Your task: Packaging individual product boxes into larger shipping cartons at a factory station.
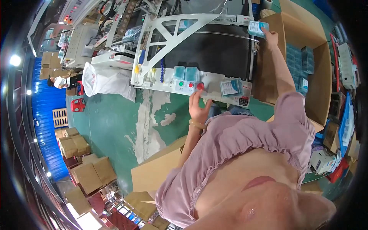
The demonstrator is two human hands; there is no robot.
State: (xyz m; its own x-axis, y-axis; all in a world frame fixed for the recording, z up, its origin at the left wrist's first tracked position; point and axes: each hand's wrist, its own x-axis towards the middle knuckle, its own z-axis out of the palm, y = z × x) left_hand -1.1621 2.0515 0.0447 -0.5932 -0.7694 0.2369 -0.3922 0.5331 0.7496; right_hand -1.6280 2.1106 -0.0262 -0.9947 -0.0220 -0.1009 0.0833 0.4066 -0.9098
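At the far right end of the machine, my right hand (272, 40) is closed on the edge of a small teal box with a white label (255, 27). My left hand (198, 109) hovers at the machine's front edge, its fingers apart and nothing in them. Its fingertips are near a red push button (200, 86); whether they touch it I cannot tell. Beside that button, two teal boxes (186, 73) lie on the control panel. Further right on the front ledge sits another labelled teal box (230, 87), next to a small keypad (243, 101).
A dark conveyor belt (218, 50) runs under a white metal frame (168, 36). To my right stands an open carton (322, 73) with several teal boxes inside. A white sack (109, 82) leans at the machine's left. Another person (63, 81) is far off left.
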